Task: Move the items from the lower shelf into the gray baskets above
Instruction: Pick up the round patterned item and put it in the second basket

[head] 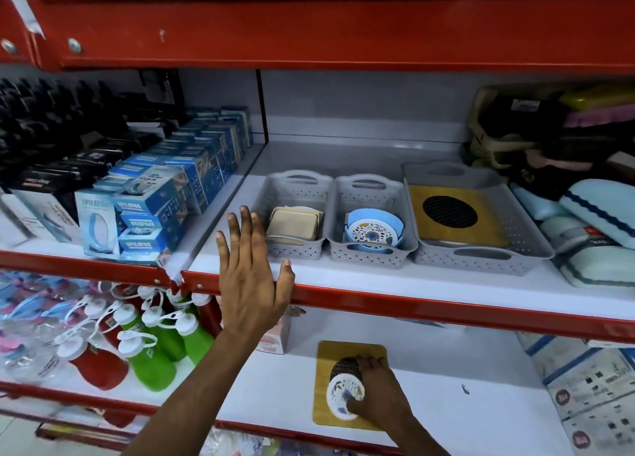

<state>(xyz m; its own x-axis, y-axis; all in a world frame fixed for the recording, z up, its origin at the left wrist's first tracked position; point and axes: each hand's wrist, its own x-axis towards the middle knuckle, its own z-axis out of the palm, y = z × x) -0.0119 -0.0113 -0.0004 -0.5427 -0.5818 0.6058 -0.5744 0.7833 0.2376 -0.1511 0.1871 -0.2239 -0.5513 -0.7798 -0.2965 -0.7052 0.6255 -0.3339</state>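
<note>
Resting on the lower shelf (446, 397), the right hand (379, 399) has its fingers (354, 405) closed on a small round floral coaster (344, 393), which lies on a square wooden trivet (347, 352) with a dark round centre. The left hand (249, 283) is raised at 10 o'clock from it, fingers spread apart and gripping nothing, palm against the red front edge of the upper shelf (446, 309).

Three gray baskets stand side by side on that upper shelf. The left basket (295, 228), just at 1 o'clock of the left hand, holds beige square pieces. The middle basket (371, 225) holds blue round dishes with a floral coaster on top. The large right basket (481, 249) holds another wooden trivet with a dark round centre.

Blue boxes (147, 215) and black boxes crowd the shelf at 9 o'clock of the baskets; pale blue cushions (601, 211) press close at 3 o'clock. Green and red bottles with white caps (154, 338) stand at 9 o'clock of the lower shelf; printed cartons (591, 397) sit at 3 o'clock. The upper shelf's red edge overhangs between the coaster and the baskets.
</note>
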